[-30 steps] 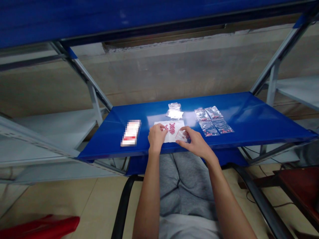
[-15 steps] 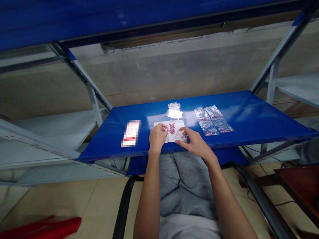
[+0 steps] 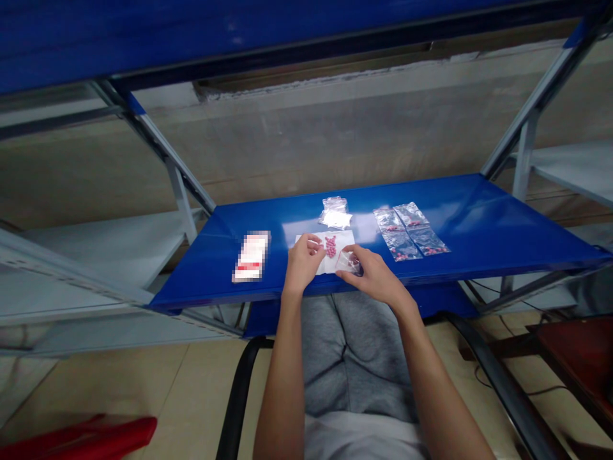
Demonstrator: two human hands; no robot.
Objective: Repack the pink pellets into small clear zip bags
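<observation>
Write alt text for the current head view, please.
A person's left hand is beside small pink pieces on a white sheet, while the right hand holds a small clear bag. On the blue table, clear bags of reddish pieces lie to the right and more bags lie behind the sheet.

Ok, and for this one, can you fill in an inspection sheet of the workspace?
Surface: blue tabletop, glossy, reflecting light.
Work items: red beads on white paper; bags with beads to their right; pile of clear bags behind.
Clutter: pixelated flat item, left side.
Hands: left hand beside the beads, right hand at a small bag; grip unclear on both.
Cables: dark cable, lower right.
Surroundings: grey shelves, wall, black chair armrests, red item lower left.
</observation>
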